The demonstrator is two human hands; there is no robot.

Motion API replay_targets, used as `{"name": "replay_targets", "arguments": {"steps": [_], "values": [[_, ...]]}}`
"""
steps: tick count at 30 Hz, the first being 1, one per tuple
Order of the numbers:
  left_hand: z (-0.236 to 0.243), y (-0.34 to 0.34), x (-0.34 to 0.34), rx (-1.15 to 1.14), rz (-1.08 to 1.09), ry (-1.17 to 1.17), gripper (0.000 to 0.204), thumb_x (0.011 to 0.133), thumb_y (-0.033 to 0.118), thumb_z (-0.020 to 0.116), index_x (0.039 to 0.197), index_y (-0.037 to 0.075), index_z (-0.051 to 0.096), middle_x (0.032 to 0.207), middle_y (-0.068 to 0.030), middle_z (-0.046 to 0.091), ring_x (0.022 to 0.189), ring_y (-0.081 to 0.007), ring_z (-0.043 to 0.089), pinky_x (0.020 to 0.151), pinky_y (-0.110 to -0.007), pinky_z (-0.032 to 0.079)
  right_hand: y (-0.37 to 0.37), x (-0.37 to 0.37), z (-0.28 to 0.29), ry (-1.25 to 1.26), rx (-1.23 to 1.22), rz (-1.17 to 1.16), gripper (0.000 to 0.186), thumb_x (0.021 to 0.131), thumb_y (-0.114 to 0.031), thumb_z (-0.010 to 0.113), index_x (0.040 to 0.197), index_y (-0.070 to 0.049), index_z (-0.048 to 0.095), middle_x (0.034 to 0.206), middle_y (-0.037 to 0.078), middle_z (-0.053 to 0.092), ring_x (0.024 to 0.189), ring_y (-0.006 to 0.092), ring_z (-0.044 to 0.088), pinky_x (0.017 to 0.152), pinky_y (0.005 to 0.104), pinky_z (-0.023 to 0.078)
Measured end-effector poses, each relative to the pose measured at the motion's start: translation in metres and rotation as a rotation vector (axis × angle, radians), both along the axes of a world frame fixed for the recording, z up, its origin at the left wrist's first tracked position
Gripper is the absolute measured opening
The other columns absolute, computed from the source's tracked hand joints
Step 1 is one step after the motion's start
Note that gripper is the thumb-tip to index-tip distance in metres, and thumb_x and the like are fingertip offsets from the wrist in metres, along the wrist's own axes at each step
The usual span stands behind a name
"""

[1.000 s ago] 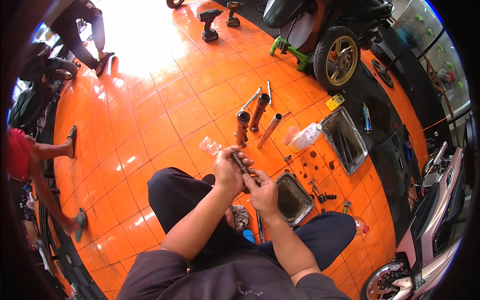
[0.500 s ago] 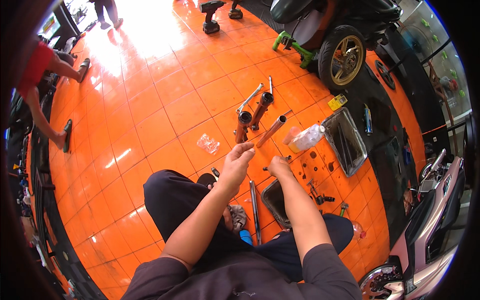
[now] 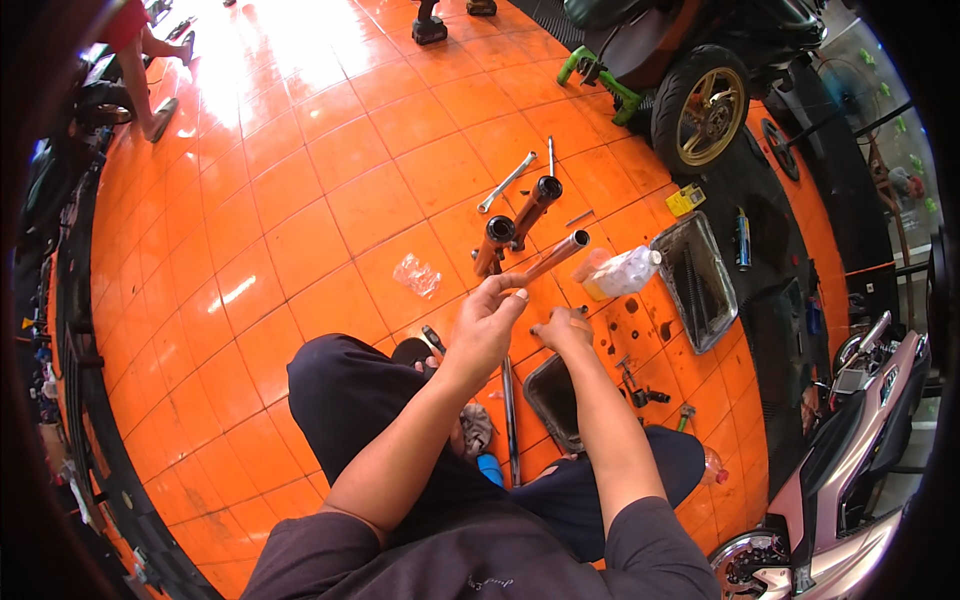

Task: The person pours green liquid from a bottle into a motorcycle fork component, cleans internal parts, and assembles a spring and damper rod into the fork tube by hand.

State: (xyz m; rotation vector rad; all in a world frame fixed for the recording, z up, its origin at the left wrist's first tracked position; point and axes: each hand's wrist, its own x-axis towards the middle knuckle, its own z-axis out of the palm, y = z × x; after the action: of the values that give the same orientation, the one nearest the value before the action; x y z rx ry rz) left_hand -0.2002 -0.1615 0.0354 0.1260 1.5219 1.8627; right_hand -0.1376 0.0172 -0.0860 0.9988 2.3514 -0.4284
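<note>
My left hand (image 3: 488, 325) is closed, thumb and fingers together at the lower end of a slanting metal tube (image 3: 558, 257). Its fingers hide that end. To its right, my right hand (image 3: 566, 331) is curled round a small dark rod-shaped piece (image 3: 535, 330), mostly hidden in the fist. Just beyond the left hand, two motorcycle fork legs (image 3: 499, 232) stand on the floor with their round open tops facing up. Another shiny tube (image 3: 511, 425) lies between my legs, beside a dark tray (image 3: 551, 397) below my right hand.
Right of the fork legs are a clear plastic bottle (image 3: 628, 272), a larger grimy tray (image 3: 698, 295) and a yellow box (image 3: 685, 200). A wrench (image 3: 508, 182) lies beyond them. Crumpled clear plastic (image 3: 417, 275) lies left. A motorcycle wheel (image 3: 703, 110) and a pink scooter (image 3: 840, 450) border the right.
The tube at my left hand leans lower toward the right. My view has shifted slightly. At the upper left, the person in red has moved away from me.
</note>
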Motion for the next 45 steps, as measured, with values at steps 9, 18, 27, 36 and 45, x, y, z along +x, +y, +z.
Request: {"name": "replay_targets", "arguments": {"steps": [9,18,27,36,45], "values": [[-0.003,0.004,0.003,-0.021,-0.016,0.034,0.035,0.093,0.023,0.058,0.121,0.002,0.058,0.096,-0.0005,0.059,0.089,-0.01,0.051,0.081,-0.027,0.041,0.014,-0.044,0.129,0.889,0.155,0.018,0.055,0.081,-0.042,0.07,0.117,-0.002,0.059,0.111,0.022,0.065,0.107,0.0367,0.062,0.09,0.0444,0.049],[-0.039,0.015,0.008,-0.107,-0.058,-0.006,0.035,0.093,0.027,0.056,0.12,0.004,0.057,0.105,-0.0036,0.059,0.098,-0.0148,0.056,0.081,-0.033,0.045,0.032,-0.032,0.139,0.665,-0.076,-0.124,0.029,0.086,-0.025,0.067,0.096,0.002,0.063,0.084,0.023,0.068,0.079,0.0322,0.069,0.071,0.0409,0.054],[-0.024,0.002,0.047,0.058,0.036,-0.767,0.081,0.092,0.057,0.05,0.145,0.003,0.022,0.136,-0.0183,0.042,0.111,-0.0325,0.057,0.085,-0.055,0.049,0.022,0.171,0.292,1.325,-0.214,-0.573,0.019,0.091,-0.015,0.063,0.084,0.003,0.06,0.066,0.01,0.062,0.047,0.013,0.059,0.041,0.0248,0.05],[0.094,-0.016,0.077,0.744,-0.11,0.221,0.051,0.101,0.03,0.046,0.143,0.005,0.03,0.124,-0.0188,0.055,0.112,-0.0276,0.059,0.094,-0.048,0.049,0.022,0.238,0.154,1.474,-0.909,-1.258,0.018,0.088,-0.027,0.064,0.078,-0.015,0.055,0.062,-0.003,0.054,0.046,0.0067,0.047,0.038,0.0212,0.037],[0.157,-0.003,0.087,0.618,-0.159,0.601,0.065,0.096,0.041,0.055,0.14,-0.002,0.033,0.066,-0.0049,0.051,0.046,-0.0098,0.048,0.043,-0.022,0.042,-0.127,0.144,0.017,0.685,-1.956,-1.224,0.021,0.092,-0.026,0.053,0.086,-0.006,0.057,0.074,0.007,0.056,0.056,0.0129,0.052,0.049,0.0247,0.045]]}}
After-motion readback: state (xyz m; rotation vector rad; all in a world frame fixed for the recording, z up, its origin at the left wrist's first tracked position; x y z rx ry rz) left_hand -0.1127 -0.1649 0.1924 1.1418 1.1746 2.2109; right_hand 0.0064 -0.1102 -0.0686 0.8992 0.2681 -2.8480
